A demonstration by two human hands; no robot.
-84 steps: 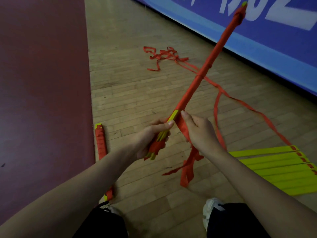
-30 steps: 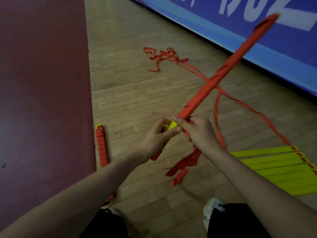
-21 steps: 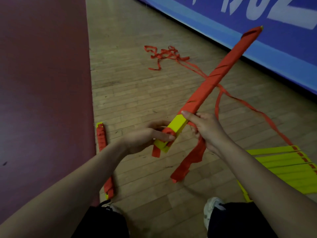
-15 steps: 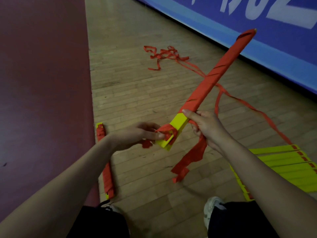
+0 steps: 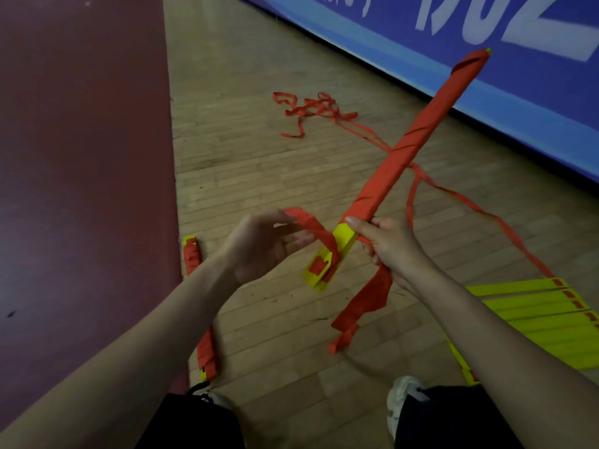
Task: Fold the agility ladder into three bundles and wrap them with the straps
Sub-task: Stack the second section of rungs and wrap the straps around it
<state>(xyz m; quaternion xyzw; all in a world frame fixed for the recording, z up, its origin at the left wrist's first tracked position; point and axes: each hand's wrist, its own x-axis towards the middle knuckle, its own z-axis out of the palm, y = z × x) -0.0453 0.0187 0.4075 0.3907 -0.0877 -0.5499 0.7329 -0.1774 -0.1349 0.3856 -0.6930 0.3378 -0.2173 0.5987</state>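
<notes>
Fingers of the right grip (image 5: 389, 247) curl round the half-wrapped bundle (image 5: 418, 137), held slanting above the floor (image 5: 246, 176), where red wrap meets bare yellow rungs. The left grip (image 5: 259, 244) pinches the strap (image 5: 319, 233) beside that end. The rungs look stiff and light and the webbing limp and slippery, so it is best held taut near the wrap's edge.

Yellow rungs (image 5: 551, 315) partly beyond right edge.
</notes>
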